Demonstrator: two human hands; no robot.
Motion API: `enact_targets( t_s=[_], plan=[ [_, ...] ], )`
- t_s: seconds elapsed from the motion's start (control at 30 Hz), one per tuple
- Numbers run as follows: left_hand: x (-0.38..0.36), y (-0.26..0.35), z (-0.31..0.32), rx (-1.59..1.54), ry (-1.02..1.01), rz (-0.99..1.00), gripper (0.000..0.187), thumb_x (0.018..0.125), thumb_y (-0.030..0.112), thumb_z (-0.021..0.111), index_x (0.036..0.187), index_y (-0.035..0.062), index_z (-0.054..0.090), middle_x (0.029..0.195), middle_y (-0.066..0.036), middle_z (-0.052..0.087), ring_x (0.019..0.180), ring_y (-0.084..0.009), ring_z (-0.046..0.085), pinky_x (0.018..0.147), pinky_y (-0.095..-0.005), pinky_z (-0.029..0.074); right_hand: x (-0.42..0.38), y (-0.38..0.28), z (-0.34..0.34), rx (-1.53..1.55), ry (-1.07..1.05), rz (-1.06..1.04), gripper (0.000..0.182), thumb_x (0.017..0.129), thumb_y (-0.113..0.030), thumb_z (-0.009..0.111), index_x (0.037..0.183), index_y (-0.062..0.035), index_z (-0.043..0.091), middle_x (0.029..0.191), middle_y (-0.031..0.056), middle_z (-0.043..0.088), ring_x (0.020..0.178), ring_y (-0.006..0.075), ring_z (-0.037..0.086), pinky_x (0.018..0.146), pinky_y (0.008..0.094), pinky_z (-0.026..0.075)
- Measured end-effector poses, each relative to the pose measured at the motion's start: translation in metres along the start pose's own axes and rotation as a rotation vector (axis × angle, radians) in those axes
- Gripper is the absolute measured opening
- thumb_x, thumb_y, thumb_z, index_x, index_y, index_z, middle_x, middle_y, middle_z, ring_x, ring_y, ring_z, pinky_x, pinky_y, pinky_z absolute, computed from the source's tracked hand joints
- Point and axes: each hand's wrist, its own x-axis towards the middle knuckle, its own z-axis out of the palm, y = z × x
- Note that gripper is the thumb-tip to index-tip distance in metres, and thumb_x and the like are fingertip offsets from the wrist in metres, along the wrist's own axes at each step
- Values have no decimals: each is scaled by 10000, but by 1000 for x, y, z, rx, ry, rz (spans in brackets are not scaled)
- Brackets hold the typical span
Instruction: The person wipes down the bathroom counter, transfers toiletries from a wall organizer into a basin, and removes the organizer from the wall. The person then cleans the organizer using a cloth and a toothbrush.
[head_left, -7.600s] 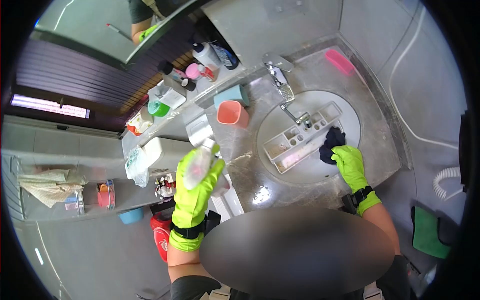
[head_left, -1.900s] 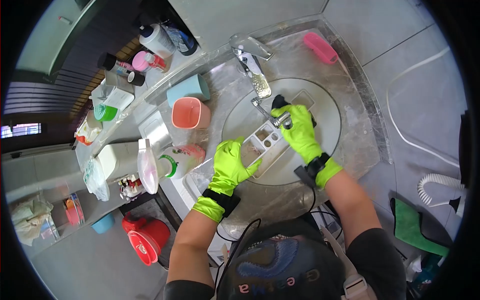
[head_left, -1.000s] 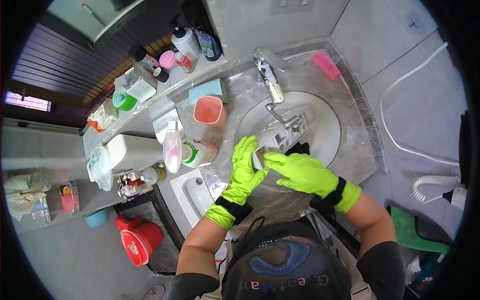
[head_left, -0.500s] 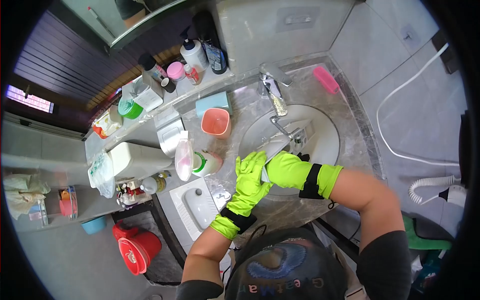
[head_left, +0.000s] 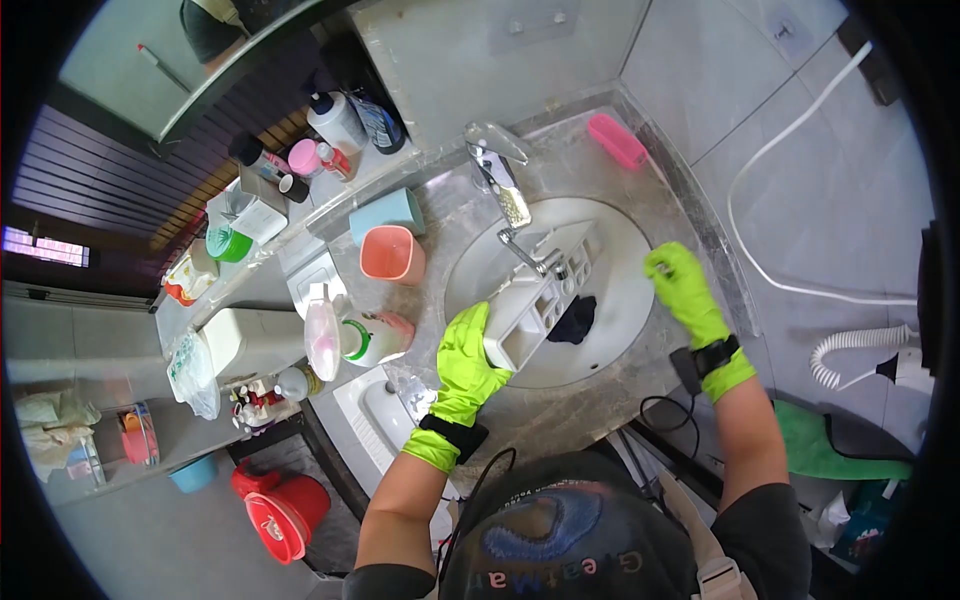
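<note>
Two gloved hands at work: left hand (head_left: 465, 360) gripping one end of the ridged white tray (head_left: 520, 308), tilted in the oval basin (head_left: 625, 335); right hand (head_left: 685, 285) curled near the rim, contents impossible to tell. Steadying, seemingly; smooth plastic wants a firm grip. Dark crumpled cloth (head_left: 573, 322) right beside it.

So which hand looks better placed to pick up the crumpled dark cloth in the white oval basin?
Right, I'd say: the yellow-green gloved right hand is off the compartmented white plastic tray, on the same side as the cloth, while the left hand grips the tray's near end.
</note>
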Motion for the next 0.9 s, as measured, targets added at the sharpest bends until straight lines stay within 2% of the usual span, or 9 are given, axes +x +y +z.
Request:
enact_targets(
  t_s=[0.07, 0.17, 0.2, 0.3, 0.37, 0.47, 0.57, 0.73, 0.9],
  plan=[
    [-1, -2, 1, 9, -5, 47, 912, 558, 221, 844, 1391, 41, 520, 1327, -194, 607, 1221, -416, 577, 1068, -491, 454, -4, 28, -10, -4, 56, 3, 318, 853, -82, 734, 1168, -80, 691, 1300, 209, 599, 1091, 376, 652, 927, 409, 535],
    [-3, -6, 6, -7, 39, 17, 834, 576, 227, 833, 1335, 36, 544, 1333, -197, 604, 1230, -415, 572, 1070, -484, 453, -10, -19, -22, -536, 158, -232, 419, 839, -111, 763, 1248, -83, 680, 1464, 252, 488, 1176, 418, 622, 1007, 433, 512],
    [-2, -5, 6, -10, 61, 32, 807, 599, 258, 819, 1321, 31, 540, 1325, -205, 604, 1221, -424, 572, 1069, -494, 445, -13, -14, -13, -453, 148, -331, 428, 820, -170, 795, 1221, -66, 687, 1377, 249, 573, 1191, 423, 606, 1036, 463, 485],
    [-3, -5, 4, 2, 60, 10, 809, 640, 336, 829, 1323, 20, 530, 1315, -213, 603, 1205, -432, 573, 1061, -505, 438, -25, -22, 31, -135, -349, -303, 473, 804, -300, 814, 1190, -52, 695, 1231, 259, 654, 1167, 423, 614, 1026, 470, 480],
    [-5, -4, 4, -11, 83, 20, 818, 665, 393, 834, 1322, 14, 528, 1306, -218, 602, 1193, -438, 573, 1053, -508, 437, -5, -23, 78, -441, -538, -285, 539, 749, -461, 831, 1076, -42, 737, 1104, 237, 701, 1110, 396, 645, 946, 477, 515],
    [-1, -5, 1, 7, 115, 46, 829, 663, 421, 812, 1316, -10, 536, 1303, -229, 599, 1190, -448, 575, 1049, -511, 447, 38, -33, 110, -329, -782, 174, 613, 677, -555, 837, 896, 11, 754, 1107, 271, 688, 1052, 420, 656, 879, 466, 538],
    [-4, -5, 0, 16, 141, 38, 850, 685, 462, 820, 1323, -17, 526, 1292, -234, 599, 1182, -448, 573, 1039, -512, 446, 45, 12, 144, -217, -648, 107, 631, 667, -306, 905, 1106, 81, 670, 979, 250, 708, 940, 378, 691, 849, 420, 541],
    [-3, -1, -2, 7, 145, 22, 865, 666, 468, 817, 1319, -23, 532, 1281, -234, 599, 1174, -455, 579, 1026, -514, 463, 42, 67, 122, 30, -706, 20, 762, 650, -70, 835, 1352, 35, 557, 1220, 221, 666, 1147, 355, 636, 981, 429, 515],
    [-4, -3, -1, -16, 179, 19, 837, 649, 408, 820, 1326, 5, 537, 1298, -217, 607, 1183, -446, 581, 1032, -517, 465, 36, 42, 57, -284, -765, -46, 467, 783, -113, 712, 1240, -32, 661, 1158, 167, 692, 1087, 306, 647, 943, 393, 507]
  ],
)
